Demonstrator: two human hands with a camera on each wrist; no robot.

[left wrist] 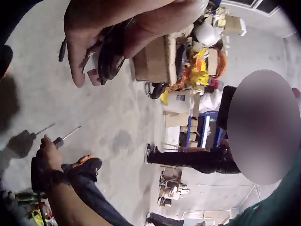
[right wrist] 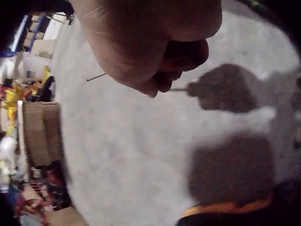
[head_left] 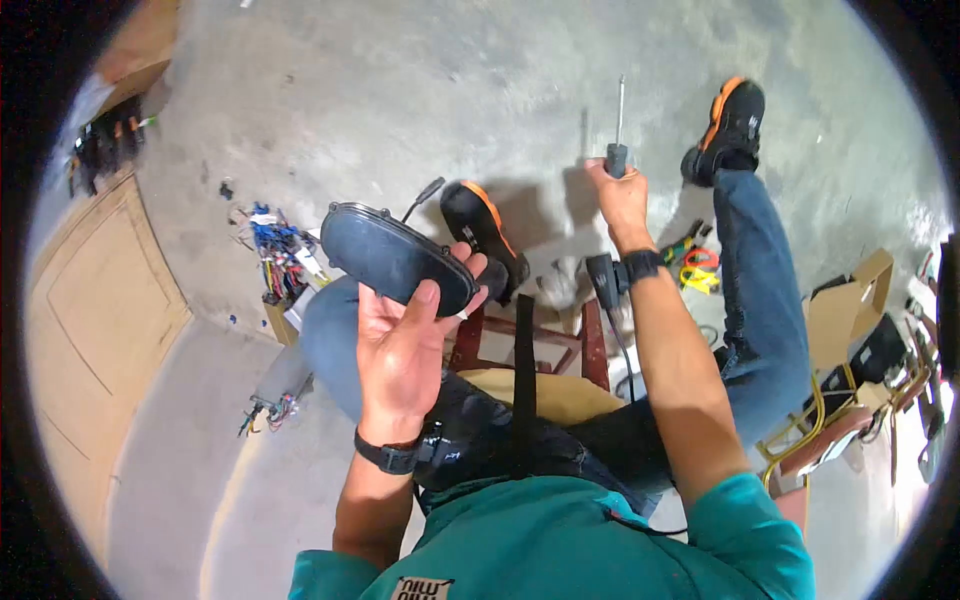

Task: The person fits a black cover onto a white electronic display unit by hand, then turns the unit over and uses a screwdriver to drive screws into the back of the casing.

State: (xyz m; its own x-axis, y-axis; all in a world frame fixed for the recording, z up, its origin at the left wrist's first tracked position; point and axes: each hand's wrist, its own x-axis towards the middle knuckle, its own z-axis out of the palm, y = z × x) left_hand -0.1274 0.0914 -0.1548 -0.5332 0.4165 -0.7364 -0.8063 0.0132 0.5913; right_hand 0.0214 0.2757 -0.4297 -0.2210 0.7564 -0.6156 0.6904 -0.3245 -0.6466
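A black oval part [head_left: 385, 250] with small lugs along its rim and a short cable with a connector [head_left: 424, 199] lies in the left hand [head_left: 405, 350], thumb over its face and fingers around the underside. In the left wrist view, the left hand [left wrist: 136, 28] holds the dark part [left wrist: 111, 59] edge-on. Out to the right, the right hand [head_left: 624, 205] grips a screwdriver by its dark handle [head_left: 616, 158], its shaft pointing away from the body. Only the thin shaft [right wrist: 96, 76] shows past the right hand [right wrist: 150, 42] in the right wrist view; the handle is hidden.
Coloured wires [head_left: 275, 245] lie on the floor at the left, near a wooden panel [head_left: 100, 340]. Pliers [head_left: 688, 240] lie beside the right forearm. An open cardboard box [head_left: 845, 310] stands at the right. Another person's legs [left wrist: 193, 160] show in the left wrist view.
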